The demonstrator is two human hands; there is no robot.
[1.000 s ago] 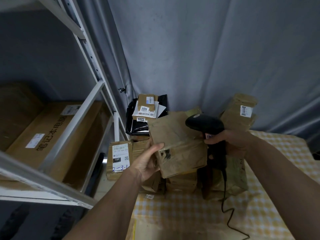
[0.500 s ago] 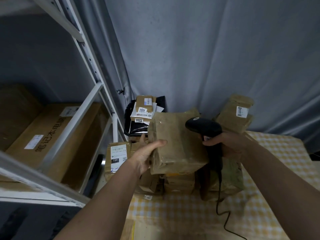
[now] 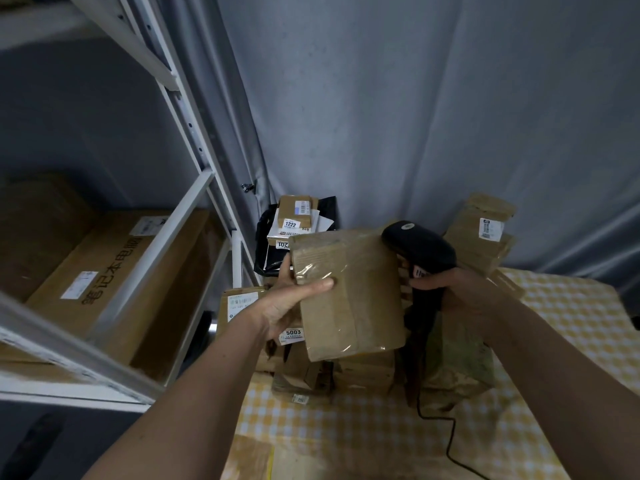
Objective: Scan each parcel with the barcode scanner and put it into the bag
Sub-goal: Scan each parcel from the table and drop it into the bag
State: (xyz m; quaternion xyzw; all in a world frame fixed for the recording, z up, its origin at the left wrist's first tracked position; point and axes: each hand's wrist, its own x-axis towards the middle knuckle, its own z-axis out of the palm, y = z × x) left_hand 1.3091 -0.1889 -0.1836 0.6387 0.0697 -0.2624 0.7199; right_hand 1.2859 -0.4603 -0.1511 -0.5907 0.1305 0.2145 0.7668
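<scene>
Our left hand (image 3: 287, 306) grips a taped brown parcel (image 3: 349, 292) above the heap of parcels (image 3: 363, 372) on the checked tablecloth (image 3: 346, 424). Our right hand (image 3: 460, 292) clasps the black barcode scanner (image 3: 419, 247) just beside it. A metal shelf (image 3: 194, 209) stands left.

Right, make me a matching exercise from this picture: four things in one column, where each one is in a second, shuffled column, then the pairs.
Things:
1. barcode scanner
2. taped brown parcel
3. large carton with printed characters
4. parcel numbered 1222

Places:
A. on the metal shelf at left
B. gripped in the left hand
C. on the black bag in the corner
D. gripped in the right hand

Pairs: 1-D, 2-B, 3-A, 4-C
</scene>
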